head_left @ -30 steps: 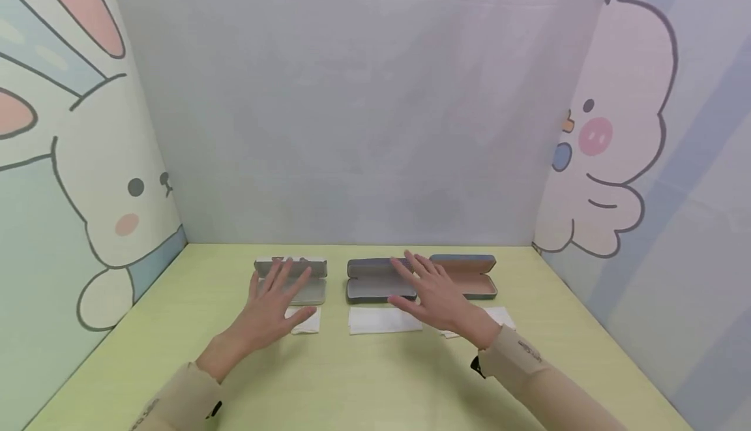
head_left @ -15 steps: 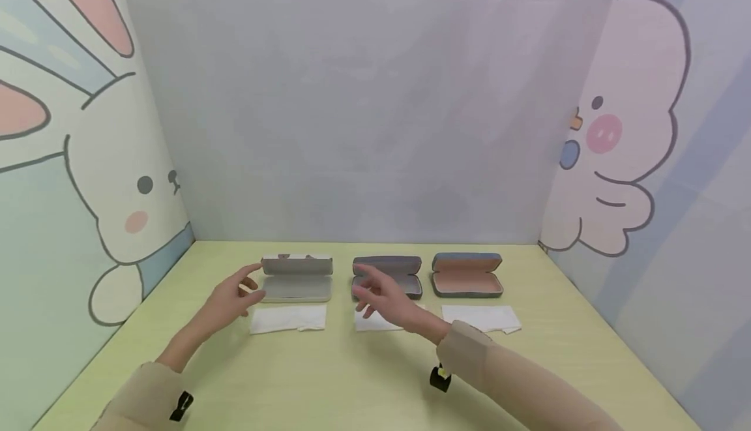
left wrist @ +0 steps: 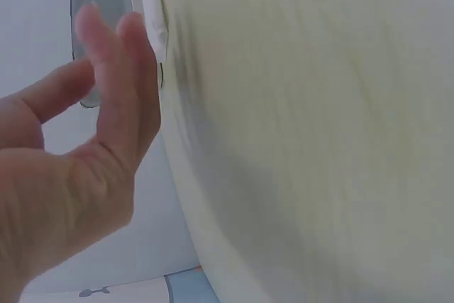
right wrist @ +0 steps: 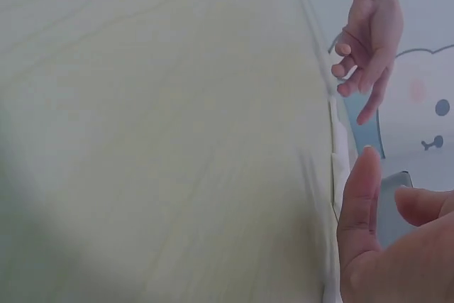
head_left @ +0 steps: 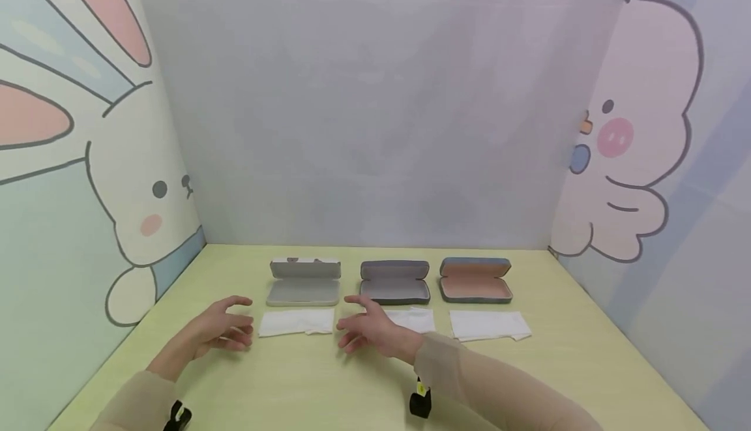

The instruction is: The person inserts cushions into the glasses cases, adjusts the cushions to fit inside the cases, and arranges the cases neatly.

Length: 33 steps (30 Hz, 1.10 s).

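My left hand (head_left: 220,328) hovers left of the left white cloth (head_left: 296,322), its fingers loosely bent and holding nothing. My right hand (head_left: 372,326) is between that cloth and the middle white cloth (head_left: 413,319), partly covering the middle one; it too holds nothing. Both palms face each other. Behind the cloths stand a grey-lined glasses case (head_left: 304,291), a dark glasses case (head_left: 396,290) and a pink-lined glasses case (head_left: 475,289), all with lids up and nothing inside. In the left wrist view the bent fingers (left wrist: 117,83) show close up.
A third white cloth (head_left: 489,325) lies in front of the pink-lined case. The pale yellow table (head_left: 328,392) is bounded by a plain grey back wall (head_left: 369,124) and side walls printed with a rabbit (head_left: 152,177) and a chick (head_left: 633,124).
Both hands, first spread over the cases and cloths, have drawn back toward me and turned palms inward. The right hand has shifted left. Cases and cloths look the same, and the view has swung slightly.
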Each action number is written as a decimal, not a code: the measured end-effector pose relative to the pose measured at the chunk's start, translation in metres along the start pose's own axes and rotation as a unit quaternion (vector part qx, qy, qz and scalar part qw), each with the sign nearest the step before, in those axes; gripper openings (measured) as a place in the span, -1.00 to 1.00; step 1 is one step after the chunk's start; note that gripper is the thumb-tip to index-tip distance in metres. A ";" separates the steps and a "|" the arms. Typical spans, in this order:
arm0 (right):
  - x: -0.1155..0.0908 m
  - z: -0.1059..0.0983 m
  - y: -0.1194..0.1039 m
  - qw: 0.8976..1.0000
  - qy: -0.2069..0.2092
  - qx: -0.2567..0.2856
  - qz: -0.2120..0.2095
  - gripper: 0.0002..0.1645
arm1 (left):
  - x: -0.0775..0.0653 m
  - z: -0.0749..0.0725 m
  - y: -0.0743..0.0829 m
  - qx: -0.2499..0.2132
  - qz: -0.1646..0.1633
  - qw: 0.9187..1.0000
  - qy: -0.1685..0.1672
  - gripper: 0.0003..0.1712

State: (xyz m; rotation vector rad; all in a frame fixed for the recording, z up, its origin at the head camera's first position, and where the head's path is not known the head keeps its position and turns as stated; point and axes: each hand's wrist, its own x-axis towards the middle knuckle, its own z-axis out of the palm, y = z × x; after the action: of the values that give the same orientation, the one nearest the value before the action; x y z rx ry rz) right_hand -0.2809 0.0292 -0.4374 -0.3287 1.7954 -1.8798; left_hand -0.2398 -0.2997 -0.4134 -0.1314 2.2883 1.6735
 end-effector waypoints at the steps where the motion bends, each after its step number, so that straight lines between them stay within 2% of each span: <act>1: 0.001 0.001 0.001 1.000 0.007 -0.001 0.002 -0.19 | 0.000 0.001 -0.001 -0.007 -0.005 1.000 0.001 -0.30; 9: 0.009 0.004 0.001 0.998 0.052 -0.025 0.017 -0.24 | 0.003 0.008 -0.003 -0.033 -0.038 0.998 0.022 -0.35; 19: 0.017 0.008 0.006 0.997 0.068 -0.031 0.031 -0.26 | 0.010 0.016 -0.006 -0.037 -0.033 0.998 0.025 -0.38; 25: 0.015 0.014 0.007 0.995 0.082 -0.041 0.033 -0.27 | 0.014 0.020 -0.007 -0.038 -0.027 0.999 0.010 -0.37; 33: 0.018 0.017 0.004 0.994 0.086 -0.048 0.043 -0.27 | 0.018 0.023 -0.006 -0.070 -0.041 0.997 0.016 -0.37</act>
State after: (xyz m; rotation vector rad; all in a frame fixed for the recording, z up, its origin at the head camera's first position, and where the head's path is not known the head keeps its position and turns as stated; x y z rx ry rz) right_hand -0.2864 0.0050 -0.4427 -0.1235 1.9850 -1.8127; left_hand -0.2509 -0.2781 -0.4301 -0.2815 2.1557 1.8004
